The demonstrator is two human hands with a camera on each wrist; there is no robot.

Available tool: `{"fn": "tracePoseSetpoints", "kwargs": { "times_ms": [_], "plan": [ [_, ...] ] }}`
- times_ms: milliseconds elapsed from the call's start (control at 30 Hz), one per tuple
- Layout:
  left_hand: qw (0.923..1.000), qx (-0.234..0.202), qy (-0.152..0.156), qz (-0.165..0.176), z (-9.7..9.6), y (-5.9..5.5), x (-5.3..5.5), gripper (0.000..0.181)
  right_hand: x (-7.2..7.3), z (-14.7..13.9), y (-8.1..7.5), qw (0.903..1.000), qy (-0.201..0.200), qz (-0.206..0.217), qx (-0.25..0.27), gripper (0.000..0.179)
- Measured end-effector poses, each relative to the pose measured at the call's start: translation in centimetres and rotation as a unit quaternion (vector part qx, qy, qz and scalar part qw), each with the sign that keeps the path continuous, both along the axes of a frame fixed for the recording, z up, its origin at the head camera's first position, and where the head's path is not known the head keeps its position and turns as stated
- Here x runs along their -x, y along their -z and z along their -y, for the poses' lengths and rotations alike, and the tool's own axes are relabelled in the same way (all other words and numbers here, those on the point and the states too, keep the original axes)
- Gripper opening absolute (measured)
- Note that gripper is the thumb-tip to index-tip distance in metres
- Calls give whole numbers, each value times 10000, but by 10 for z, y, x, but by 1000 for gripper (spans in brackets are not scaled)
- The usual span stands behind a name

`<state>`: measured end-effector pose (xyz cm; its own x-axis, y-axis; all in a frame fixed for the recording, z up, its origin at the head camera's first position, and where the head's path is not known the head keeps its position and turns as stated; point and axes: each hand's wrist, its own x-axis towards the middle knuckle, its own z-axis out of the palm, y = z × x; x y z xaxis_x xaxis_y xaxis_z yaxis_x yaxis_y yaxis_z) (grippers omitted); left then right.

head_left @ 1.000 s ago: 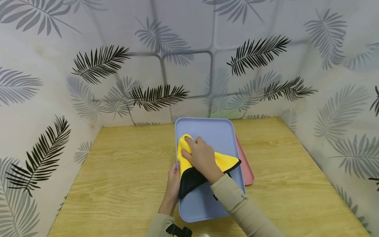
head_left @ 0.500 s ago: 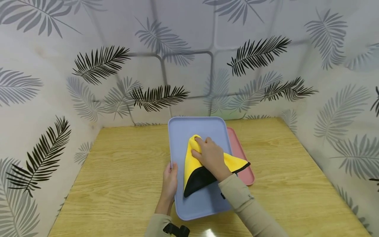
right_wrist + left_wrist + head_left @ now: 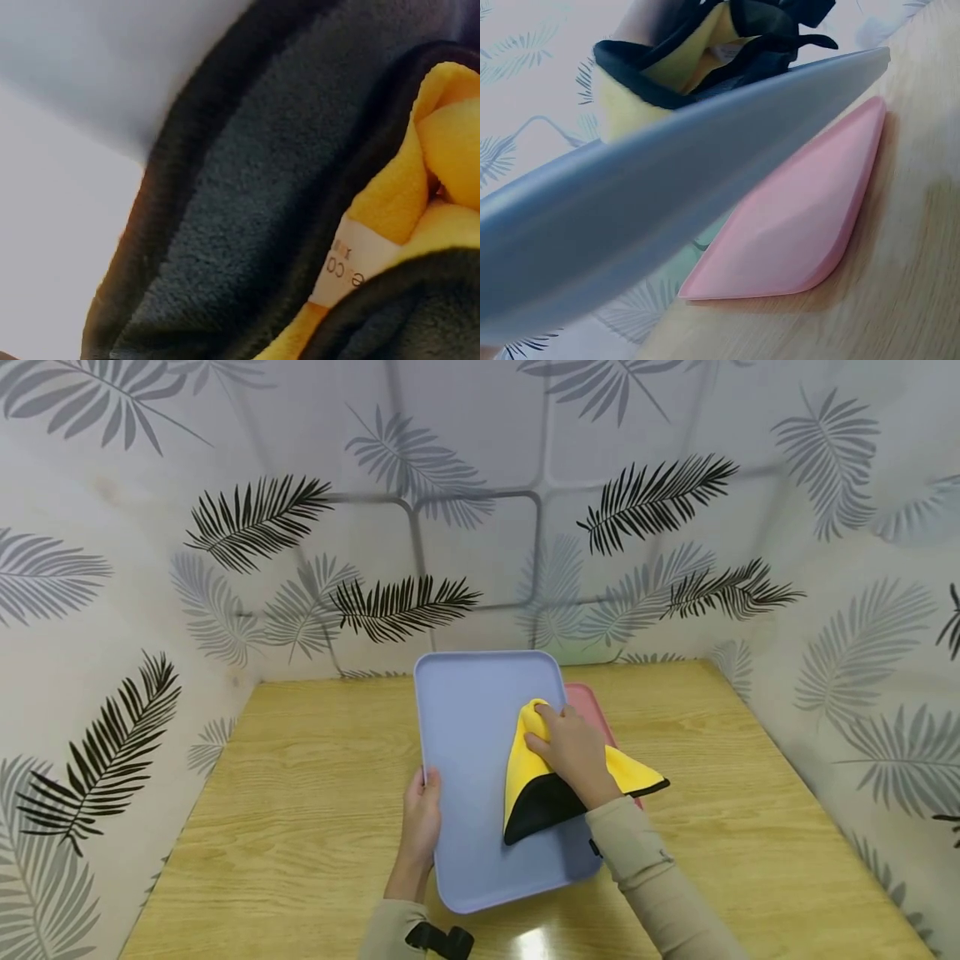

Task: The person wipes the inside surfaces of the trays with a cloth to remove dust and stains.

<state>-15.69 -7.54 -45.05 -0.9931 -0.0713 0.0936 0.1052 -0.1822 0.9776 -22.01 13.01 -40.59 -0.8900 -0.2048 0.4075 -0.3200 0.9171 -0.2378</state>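
My left hand grips the left rim of a light blue tray, thumb over the edge and fingers behind it. The tray is raised off the table, its underside showing in the left wrist view. My right hand holds a bunched yellow and dark grey cleaning cloth against the tray's right side. One corner of the cloth hangs past the right rim. In the right wrist view, dark edging and a white label show on the cloth.
A pink tray lies on the wooden table, partly covered by the blue tray in the head view. Walls with a leaf pattern stand behind and on both sides.
The cloth and right hand have slid rightward across the blue tray, from its left side to its right edge. The tray and left hand have shifted somewhat left.
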Motion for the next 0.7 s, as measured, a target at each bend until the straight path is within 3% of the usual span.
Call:
{"fn": "tracePoseSetpoints", "kwargs": {
  "times_ms": [433,700],
  "plan": [
    [9998,4,-55,182,7,-3,0,47,3,-17,6,9976,426,545,-34,43],
    [9995,-288,-36,157,4,-2,1,44,2,-11,17,9997,-129,71,205,43]
  ]
}}
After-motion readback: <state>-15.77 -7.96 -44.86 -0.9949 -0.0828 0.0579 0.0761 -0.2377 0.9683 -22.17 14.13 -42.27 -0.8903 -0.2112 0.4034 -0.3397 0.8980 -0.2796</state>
